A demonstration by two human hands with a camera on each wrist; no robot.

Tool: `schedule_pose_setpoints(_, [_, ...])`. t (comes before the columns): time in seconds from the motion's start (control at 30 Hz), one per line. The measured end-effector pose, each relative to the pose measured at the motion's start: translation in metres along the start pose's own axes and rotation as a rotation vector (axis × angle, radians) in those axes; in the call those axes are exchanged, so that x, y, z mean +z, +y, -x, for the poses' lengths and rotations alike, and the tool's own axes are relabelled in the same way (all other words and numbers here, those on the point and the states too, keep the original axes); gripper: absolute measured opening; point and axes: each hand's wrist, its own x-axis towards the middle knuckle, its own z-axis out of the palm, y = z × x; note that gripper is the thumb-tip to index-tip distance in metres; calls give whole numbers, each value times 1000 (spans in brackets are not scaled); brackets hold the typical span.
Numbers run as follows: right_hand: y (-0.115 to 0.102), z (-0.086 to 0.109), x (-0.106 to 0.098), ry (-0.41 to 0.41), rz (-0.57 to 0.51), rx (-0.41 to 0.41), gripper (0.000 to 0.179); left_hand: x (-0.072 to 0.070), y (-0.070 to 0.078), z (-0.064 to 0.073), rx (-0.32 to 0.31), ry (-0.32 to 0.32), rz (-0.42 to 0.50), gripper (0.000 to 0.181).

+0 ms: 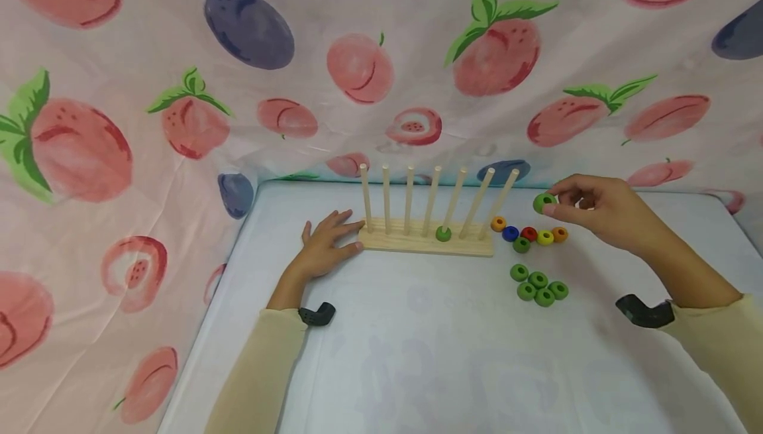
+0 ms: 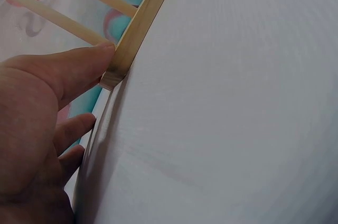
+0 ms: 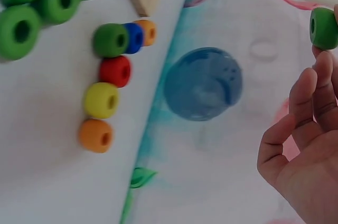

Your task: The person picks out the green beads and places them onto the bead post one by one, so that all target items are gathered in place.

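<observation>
A wooden peg board (image 1: pixel 393 240) with several upright pegs stands on the table, and one green bead (image 1: pixel 443 234) sits at the foot of the third peg from the right. My left hand (image 1: pixel 324 245) lies at the board's left end, fingers spread, thumb (image 2: pixel 87 68) touching the end near its corner. Up in the air, right of the pegs, my right hand (image 1: pixel 608 207) pinches another green bead (image 1: pixel 544 203) between thumb and fingertips. In the right wrist view this green bead (image 3: pixel 323 28) is partly cut off by the frame edge.
Right of the board lies a row of beads: orange (image 1: pixel 499 224), blue (image 1: pixel 510 234), red (image 1: pixel 528 234), yellow (image 1: pixel 545 238) and orange (image 1: pixel 559 234), with a green one (image 1: pixel 521 245) in front. Nearer me is a cluster of several green beads (image 1: pixel 538 280). A fruit-print curtain (image 1: pixel 357 122) hangs behind the table.
</observation>
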Motion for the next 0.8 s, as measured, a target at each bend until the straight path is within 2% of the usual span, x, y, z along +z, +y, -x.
schedule_pose_setpoints(0.27, [-15,-8,-9,72,-62,-31,28,0,-1,0,-1,-7,7,56])
schedule_pose_setpoints(0.57, [-35,-19,-16,114,-120,-91,26,0,0,1,-1,-2,6,55])
schedule_pose_setpoints(0.8, [-54,-29,-12,146,-155,-113,28,1,-1,1,-2,-7,-4,56])
